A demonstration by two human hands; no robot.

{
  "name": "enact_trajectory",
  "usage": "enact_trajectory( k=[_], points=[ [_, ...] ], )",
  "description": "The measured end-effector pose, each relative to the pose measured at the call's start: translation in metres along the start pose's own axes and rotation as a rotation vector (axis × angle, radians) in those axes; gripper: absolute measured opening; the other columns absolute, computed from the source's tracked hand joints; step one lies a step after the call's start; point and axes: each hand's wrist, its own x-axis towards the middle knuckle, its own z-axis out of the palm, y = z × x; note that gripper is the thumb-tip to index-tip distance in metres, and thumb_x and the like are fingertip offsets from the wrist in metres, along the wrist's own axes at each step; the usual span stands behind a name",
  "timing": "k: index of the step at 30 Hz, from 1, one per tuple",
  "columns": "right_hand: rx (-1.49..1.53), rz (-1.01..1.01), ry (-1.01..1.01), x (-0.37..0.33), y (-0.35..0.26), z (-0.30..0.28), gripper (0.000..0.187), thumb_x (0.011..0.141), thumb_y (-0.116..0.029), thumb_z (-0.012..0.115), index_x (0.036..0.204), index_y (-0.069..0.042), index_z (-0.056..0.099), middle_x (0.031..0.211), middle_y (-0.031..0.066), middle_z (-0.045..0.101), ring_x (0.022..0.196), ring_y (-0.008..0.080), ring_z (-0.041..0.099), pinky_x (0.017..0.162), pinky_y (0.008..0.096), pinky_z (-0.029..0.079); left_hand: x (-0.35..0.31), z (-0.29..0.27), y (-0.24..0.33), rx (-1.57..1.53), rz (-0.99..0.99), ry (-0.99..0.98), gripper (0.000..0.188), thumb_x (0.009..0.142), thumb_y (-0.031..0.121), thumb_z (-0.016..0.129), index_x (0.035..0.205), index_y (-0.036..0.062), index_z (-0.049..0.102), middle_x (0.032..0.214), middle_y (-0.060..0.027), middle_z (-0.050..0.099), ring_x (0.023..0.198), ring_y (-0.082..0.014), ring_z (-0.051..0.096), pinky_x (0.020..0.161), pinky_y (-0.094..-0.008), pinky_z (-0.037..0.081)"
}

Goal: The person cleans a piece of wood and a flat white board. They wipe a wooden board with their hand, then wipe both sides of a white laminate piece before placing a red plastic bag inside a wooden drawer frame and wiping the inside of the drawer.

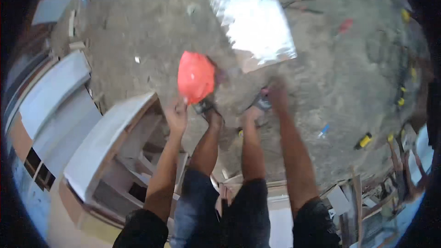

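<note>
My left hand (177,114) is closed in a pinch on the lower edge of a bright orange-red plastic bag (196,76), which looks thin and puffed out. The bag hangs over the floor in front of my left foot. My right hand (277,93) is smeared by motion beside my right foot, so its fingers do not show clearly. Beyond it on the floor lies a rectangular board (257,25) with a shiny white face and one bare brownish edge; it is apart from both hands.
A pincer-like tool (303,5) lies at the board's far right, and a red item (345,25) farther right. A blue item (324,130) and a yellow-black tool (364,141) lie on the right. White-topped wooden cabinet pieces (110,140) stand left; wood scraps (358,202) lie near right.
</note>
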Motion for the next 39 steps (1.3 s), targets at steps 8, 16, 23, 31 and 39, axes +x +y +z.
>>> enact_trajectory(
  k=[8, 16, 23, 31, 39],
  points=[
    [-0.283, -0.436, 0.362, 0.131, 0.026, 0.119, 0.061, 0.086, -0.036, 0.061, 0.136, -0.006, 0.043, 0.135, 0.0223, 0.046, 0.126, 0.0381, 0.042, 0.105, 0.0482, 0.03, 0.084, 0.093, -0.111, -0.323, 0.412, -0.147, 0.074, 0.086, 0.066, 0.039, 0.11, 0.0002, 0.064, 0.115, -0.0158, 0.063, 0.111, -0.0295, 0.056, 0.1, -0.0423, 0.038],
    [-0.255, -0.52, 0.325, 0.146, -0.019, 0.143, 0.054, 0.092, -0.03, 0.055, 0.137, -0.003, 0.043, 0.138, 0.0258, 0.042, 0.131, 0.0389, 0.037, 0.11, 0.0478, 0.025, 0.132, 0.088, -0.182, 0.34, 0.507, 0.086, 0.075, 0.078, 0.061, 0.06, 0.126, 0.0032, 0.054, 0.132, -0.0209, 0.049, 0.121, -0.0371, 0.046, 0.101, -0.0459, 0.036],
    [-0.314, -0.5, 0.131, 0.192, -0.015, 0.126, 0.038, 0.088, -0.013, 0.064, 0.123, 0.0, 0.057, 0.12, 0.0189, 0.059, 0.111, 0.0317, 0.055, 0.094, 0.04, 0.041, 0.137, 0.081, -0.218, 0.223, 0.309, 0.065, 0.059, 0.078, 0.037, 0.07, 0.127, 0.0091, 0.053, 0.124, -0.0197, 0.05, 0.112, -0.0384, 0.05, 0.094, -0.0456, 0.042],
    [-0.428, -0.636, 0.056, 0.183, -0.028, 0.13, 0.042, 0.084, -0.016, 0.064, 0.12, 0.003, 0.055, 0.115, 0.0265, 0.057, 0.108, 0.04, 0.055, 0.093, 0.0465, 0.042, 0.143, 0.091, -0.216, 0.093, 0.348, 0.367, 0.021, 0.083, 0.017, 0.065, 0.101, 0.0056, 0.065, 0.102, -0.0128, 0.061, 0.092, -0.0319, 0.059, 0.079, -0.0402, 0.048],
    [-0.571, -0.782, 0.125, 0.18, -0.026, 0.127, 0.043, 0.08, -0.021, 0.066, 0.115, 0.002, 0.056, 0.102, 0.0217, 0.063, 0.09, 0.0357, 0.061, 0.08, 0.0436, 0.046, 0.163, 0.099, -0.195, -0.327, 0.137, 0.482, 0.014, 0.089, 0.013, 0.06, 0.093, -0.0003, 0.064, 0.074, -0.0041, 0.061, 0.069, -0.0094, 0.054, 0.061, -0.0264, 0.044]
  ],
)
